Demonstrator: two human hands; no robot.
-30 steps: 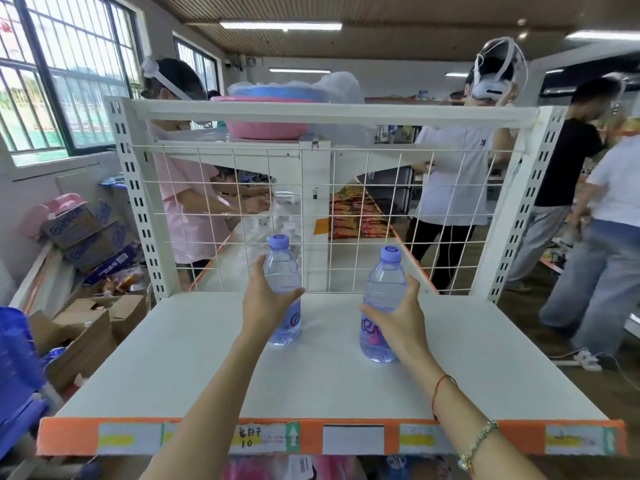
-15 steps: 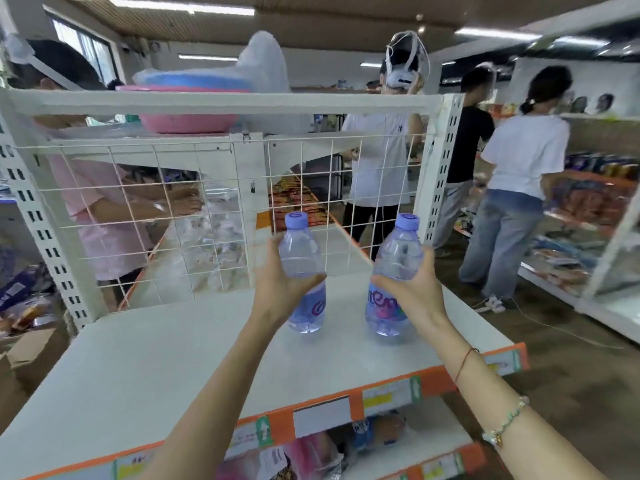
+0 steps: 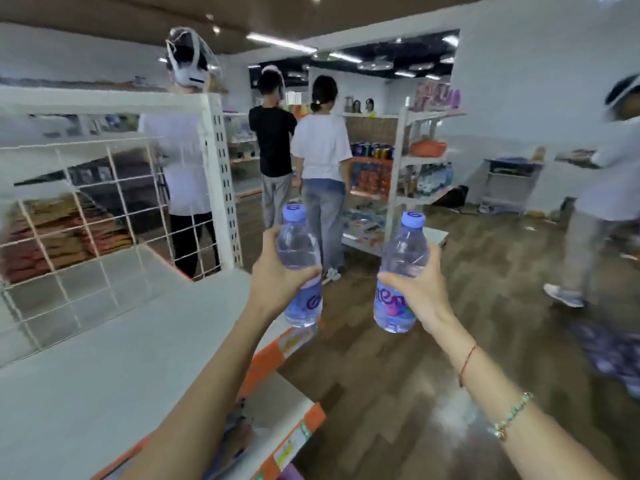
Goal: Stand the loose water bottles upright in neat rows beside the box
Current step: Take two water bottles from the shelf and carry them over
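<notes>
I hold two clear water bottles with lilac caps and purple labels, both upright in the air. My left hand [image 3: 277,275] grips the left bottle [image 3: 300,299] around its middle, over the right end of the white shelf [image 3: 104,368]. My right hand [image 3: 420,289] grips the right bottle [image 3: 398,265] the same way, out past the shelf end and above the wooden floor [image 3: 398,358]. No box is in view.
The shelf has an orange front strip [image 3: 270,358] and a white wire-grid back [image 3: 104,216]. Several people stand in the aisle ahead [image 3: 322,147] and one walks at the far right [image 3: 602,188]. Stocked shelves [image 3: 405,168] line the aisle beyond.
Both bottles have come up off the shelf and moved right with my hands. My view has swung right, from the shelf's middle toward the aisle.
</notes>
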